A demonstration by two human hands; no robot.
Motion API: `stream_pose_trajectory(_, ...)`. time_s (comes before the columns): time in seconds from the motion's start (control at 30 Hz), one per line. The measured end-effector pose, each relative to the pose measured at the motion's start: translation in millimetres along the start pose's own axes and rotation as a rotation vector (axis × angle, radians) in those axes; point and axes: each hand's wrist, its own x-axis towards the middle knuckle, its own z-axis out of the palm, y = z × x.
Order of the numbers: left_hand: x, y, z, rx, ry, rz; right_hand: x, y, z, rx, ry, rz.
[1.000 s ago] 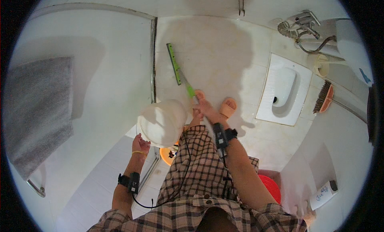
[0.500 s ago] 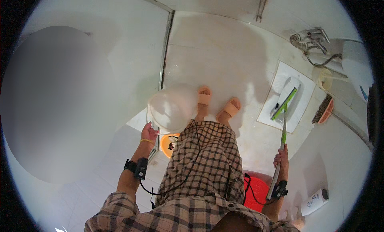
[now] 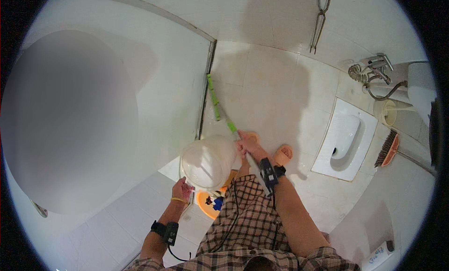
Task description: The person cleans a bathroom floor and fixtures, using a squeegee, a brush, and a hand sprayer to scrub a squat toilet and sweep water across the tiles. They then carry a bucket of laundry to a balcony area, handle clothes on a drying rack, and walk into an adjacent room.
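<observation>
The right hand (image 3: 248,144), at the centre of the frame, is wrapped round the shaft of a green-headed squeegee (image 3: 213,97), whose head reaches up to the dark seam (image 3: 204,102) at upper centre. Whether the blade presses on the floor (image 3: 271,93) cannot be told. One risk is the head catching on that seam: pushed further left, it could jam and twist in a one-handed grip. The shaft's rear end lies close by the black wrist device (image 3: 269,173), so a backward pull might knock it.

The left hand (image 3: 182,189), left of centre, has its fingers curled closed, apparently on the thin handle of a white bucket (image 3: 201,168). The bucket's contents cannot be made out; if it holds water, a tilt could spill it. It also sits just above the orange basin (image 3: 202,210) in the frame and could knock it. The black cord (image 3: 232,196) over the plaid clothing might snag. The sandals (image 3: 284,155) could slip if the glossy floor is wet.
</observation>
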Motion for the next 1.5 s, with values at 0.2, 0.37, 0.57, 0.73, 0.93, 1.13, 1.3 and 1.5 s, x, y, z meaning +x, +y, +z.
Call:
stream_pose_trajectory(0.2, 7.6, 10.7, -2.6, 0.163, 0.049, 0.024, -156.1, -55.5, -83.9, 0.393, 0.241, -0.115)
stream_pose_trajectory(0.37, 33.4, 37.9, 34.6, 0.315, -0.015, 0.13, -270.7, -17.3, -123.9, 0.738, 0.538, -0.118)
stream_pose_trajectory(0.57, 44.1, 79.1, 103.2, 0.551, -0.108, 0.188, -307.7, 1.0, -116.7, 0.969, 0.653, -0.272)
stream_pose_trajectory(0.73, 98.2, 120.1, 160.0, 0.716, -0.243, 0.298, -254.1, -73.2, -114.3, 1.237, 0.365, -0.449)
stream_pose_trajectory(0.93, 164.2, 179.2, 231.7, 0.899, -0.263, 0.499, -193.7, -77.6, -147.6, 1.324, 0.431, -0.475)
stream_pose_trajectory(1.13, 210.2, 219.5, 307.7, 0.975, -0.472, 0.578, -271.9, -2.3, -130.6, 1.516, 0.625, -0.433)
stream_pose_trajectory(1.3, 243.9, 234.1, 335.1, 1.067, -0.401, 0.582, -292.3, -24.3, -126.8, 1.284, 0.75, -0.441)
stream_pose_trajectory(1.5, 265.5, 268.9, 325.6, 1.606, -0.346, 0.586, -282.3, -77.5, -165.1, 1.267, 0.683, -0.538)
